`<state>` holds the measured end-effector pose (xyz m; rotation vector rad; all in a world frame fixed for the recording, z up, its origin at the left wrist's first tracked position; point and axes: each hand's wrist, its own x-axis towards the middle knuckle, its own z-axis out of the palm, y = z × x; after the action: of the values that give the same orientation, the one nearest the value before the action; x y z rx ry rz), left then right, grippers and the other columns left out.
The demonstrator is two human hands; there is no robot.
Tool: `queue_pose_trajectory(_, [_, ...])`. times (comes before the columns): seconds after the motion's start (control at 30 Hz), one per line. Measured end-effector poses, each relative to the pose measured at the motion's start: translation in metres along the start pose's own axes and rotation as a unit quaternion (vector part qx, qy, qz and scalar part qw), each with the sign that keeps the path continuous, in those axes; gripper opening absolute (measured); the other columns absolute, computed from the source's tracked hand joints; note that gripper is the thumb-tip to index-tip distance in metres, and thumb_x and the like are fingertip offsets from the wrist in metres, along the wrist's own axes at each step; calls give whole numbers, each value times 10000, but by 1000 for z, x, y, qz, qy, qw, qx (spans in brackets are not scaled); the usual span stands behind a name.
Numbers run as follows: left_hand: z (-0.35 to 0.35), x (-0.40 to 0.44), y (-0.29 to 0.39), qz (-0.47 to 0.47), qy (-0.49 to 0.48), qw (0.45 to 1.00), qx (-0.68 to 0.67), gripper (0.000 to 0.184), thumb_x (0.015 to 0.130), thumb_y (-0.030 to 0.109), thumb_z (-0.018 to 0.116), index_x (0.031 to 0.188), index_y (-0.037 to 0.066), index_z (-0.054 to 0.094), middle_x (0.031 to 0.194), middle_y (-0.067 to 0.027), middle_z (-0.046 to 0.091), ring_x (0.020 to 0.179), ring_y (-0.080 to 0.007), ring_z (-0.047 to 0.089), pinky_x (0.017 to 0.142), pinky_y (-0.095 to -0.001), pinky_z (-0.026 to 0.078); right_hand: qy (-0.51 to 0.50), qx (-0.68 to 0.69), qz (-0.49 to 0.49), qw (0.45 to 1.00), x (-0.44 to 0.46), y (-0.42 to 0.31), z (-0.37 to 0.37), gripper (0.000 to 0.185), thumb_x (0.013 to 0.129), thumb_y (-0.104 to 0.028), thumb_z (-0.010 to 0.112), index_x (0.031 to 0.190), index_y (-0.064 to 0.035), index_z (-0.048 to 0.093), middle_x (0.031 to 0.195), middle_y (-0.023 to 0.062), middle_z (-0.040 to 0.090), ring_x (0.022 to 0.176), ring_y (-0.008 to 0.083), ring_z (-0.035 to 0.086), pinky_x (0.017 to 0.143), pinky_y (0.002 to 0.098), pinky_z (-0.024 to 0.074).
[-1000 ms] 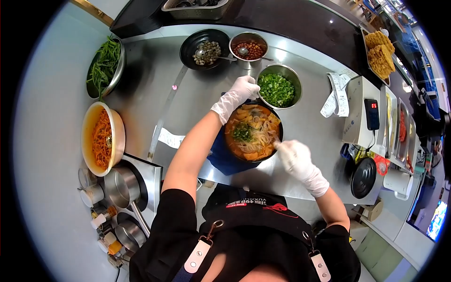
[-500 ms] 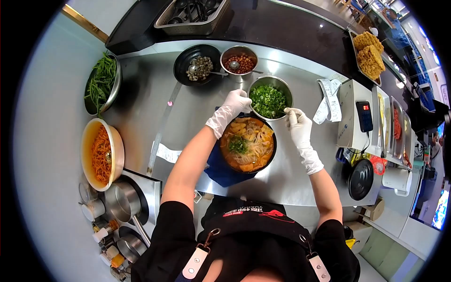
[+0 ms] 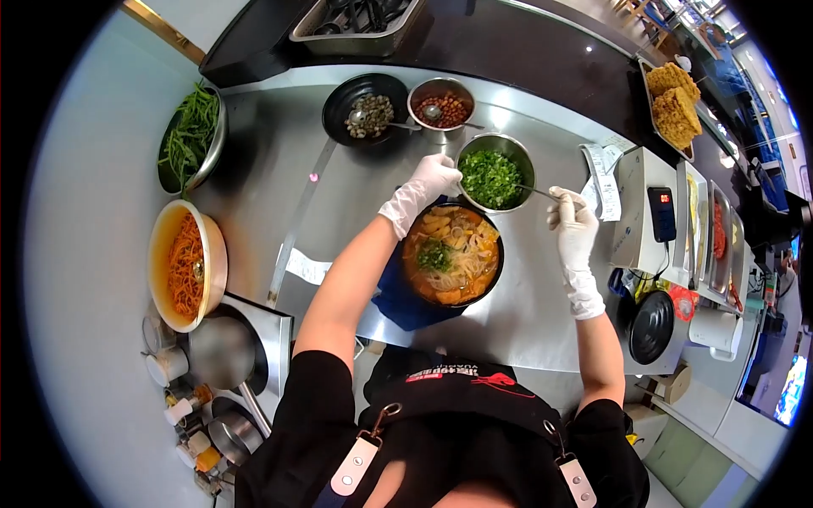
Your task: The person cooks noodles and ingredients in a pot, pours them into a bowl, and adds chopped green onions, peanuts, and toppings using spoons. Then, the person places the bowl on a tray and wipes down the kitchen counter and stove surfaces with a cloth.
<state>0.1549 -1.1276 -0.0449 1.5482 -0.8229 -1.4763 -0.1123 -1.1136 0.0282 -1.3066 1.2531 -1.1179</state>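
My gloved left hand [image 3: 436, 178] pinches the left rim of a steel pot [image 3: 531, 182] filled with chopped green onions [image 3: 489, 175]. In my gloved right hand [image 3: 574, 224] is the end of a spoon's thin handle [image 3: 540, 192]; the bowl of the spoon is hidden among the onions. Just below the pot sits a black bowl [image 3: 500, 273] of noodles in orange broth [image 3: 464, 258], with a small heap of green onions [image 3: 434, 256] on top. Under that bowl lies a dark blue cloth [image 3: 398, 300].
Behind stand a black bowl [image 3: 339, 89] of pale pieces with a spoon and a steel pot [image 3: 442, 129] of peanuts. To the left are leafy greens [image 3: 188, 135], shredded carrot [image 3: 185, 271] and a saucepan [image 3: 222, 351]. Receipts [image 3: 603, 182] and a white machine [image 3: 637, 212] are at right.
My right hand has moved away from the pot to the right, and more of the spoon's handle shows. My left hand stays on the rim. The camera view has shifted slightly.
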Motion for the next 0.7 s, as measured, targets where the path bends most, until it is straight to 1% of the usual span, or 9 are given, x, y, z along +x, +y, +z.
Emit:
queue_pose_trajectory(0.13, [-2,1,-2,-9,-9,1000,-24,223,771,15,640,966,-72,576,814,-140,640,663,-232,672,596,-337,590,-18,0,3,1000,-35,-25,-6,189,991,-95,496,1037,-5,655,740,18,609,587,50,519,529,192,418])
queue_pose_trajectory(0.2, [-2,2,-3,-4,-6,1000,-20,222,770,13,640,964,-73,575,814,-140,640,660,-233,672,595,-338,590,-68,9,0,998,-59,-33,-3,197,989,-74,487,1030,14,658,795,51,633,606,68,529,552,206,432])
queue_pose_trajectory(0.3, [-3,6,-6,-4,-19,999,-33,218,769,12,640,958,-75,577,816,-142,638,667,-234,673,591,-337,588,-168,-60,-79,981,-88,-21,9,143,950,-1,530,1023,-1,653,818,26,627,644,69,554,598,215,478])
queue_pose_trajectory(0.33, [-3,6,-5,-2,-18,999,-28,216,769,10,640,957,-76,577,814,-140,637,674,-234,673,589,-337,587,-193,-107,-140,965,-92,-14,13,130,949,-6,537,1011,-9,650,816,30,624,654,66,557,599,217,481])
queue_pose_trajectory(0.43, [-3,5,-6,-4,-17,999,-34,220,771,10,639,963,-77,574,815,-137,634,686,-233,674,585,-336,587,-196,-119,-153,961,-94,-1,20,130,953,-13,534,1012,0,649,806,28,615,641,70,551,582,219,474])
queue_pose_trajectory(0.5, [-3,3,-6,-8,-15,999,-45,225,774,10,638,970,-78,572,817,-137,632,691,-233,674,583,-335,587,-125,62,16,990,-89,2,22,137,964,-34,526,1010,13,646,807,42,615,622,79,541,549,219,455])
queue_pose_trajectory(0.53, [-3,4,-6,-11,-15,999,-46,226,777,7,640,975,-76,569,819,-137,631,689,-235,673,588,-339,592,-88,95,70,989,-82,-10,22,171,981,-75,508,998,30,643,771,58,616,589,85,532,517,218,439])
queue_pose_trajectory(0.6, [0,7,-7,-11,-17,999,-48,226,781,4,641,979,-74,566,821,-138,629,688,-236,672,593,-343,596,-32,75,98,992,-62,-19,13,201,986,-100,498,974,34,647,712,61,607,550,94,530,498,221,439])
queue_pose_trajectory(0.7, [6,17,-7,-28,-14,993,-112,208,792,-11,649,970,-70,559,829,-145,628,699,-247,672,625,-376,612,23,87,74,993,-18,-11,-4,210,979,-105,500,948,33,656,676,65,600,510,106,528,478,227,439])
